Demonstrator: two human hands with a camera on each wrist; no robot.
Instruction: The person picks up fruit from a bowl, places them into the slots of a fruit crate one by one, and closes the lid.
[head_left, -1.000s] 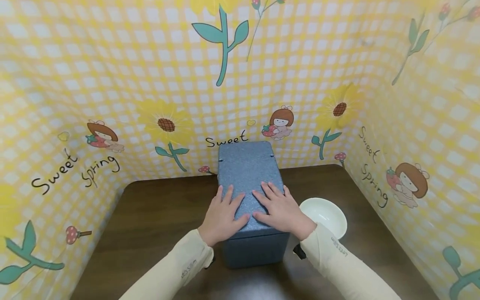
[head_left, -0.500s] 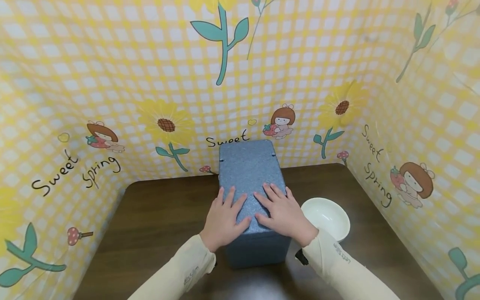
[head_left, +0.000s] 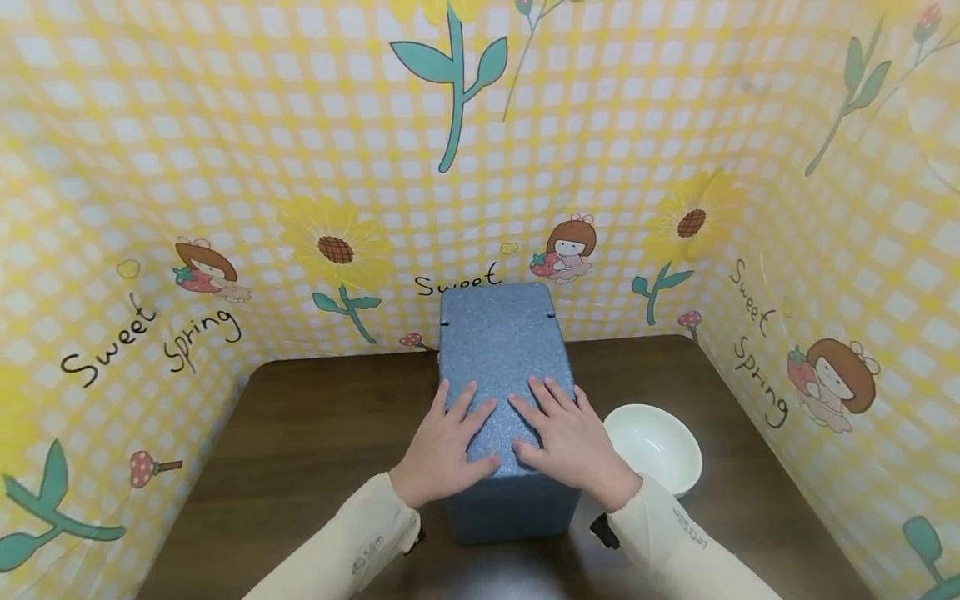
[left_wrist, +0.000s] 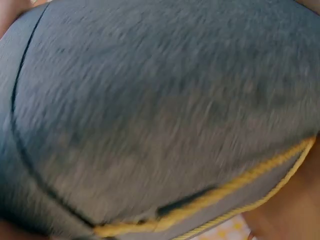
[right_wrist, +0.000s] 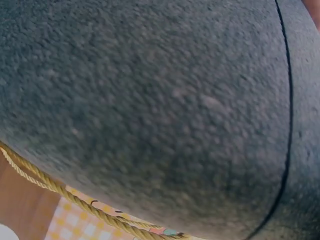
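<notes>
A blue-grey foam box (head_left: pixel 517 512) with a matching lid (head_left: pixel 498 342) stands upright in the head view. The lid sits on it, and a thin dark seam between lid and box shows in both wrist views. My left hand (head_left: pixel 444 454) rests on the lid's near left part with its fingers spread. On the near right part lies my right hand (head_left: pixel 576 440), fingers also spread. A yellow rope (left_wrist: pixel 240 182) runs along the box in the left wrist view, and another yellow rope (right_wrist: pixel 95 214) hangs by it in the right wrist view.
A white bowl (head_left: pixel 656 450) stands on the dark wooden table (head_left: pixel 322 433), just right of the box and beside my right wrist. Yellow checked cloth (head_left: pixel 360 142) walls off the back and both sides, and the box stands near the back one.
Both hands have slid slightly toward the near edge of the lid, fingers still spread. The view has shifted a little; box, lid and bowl otherwise look the same.
</notes>
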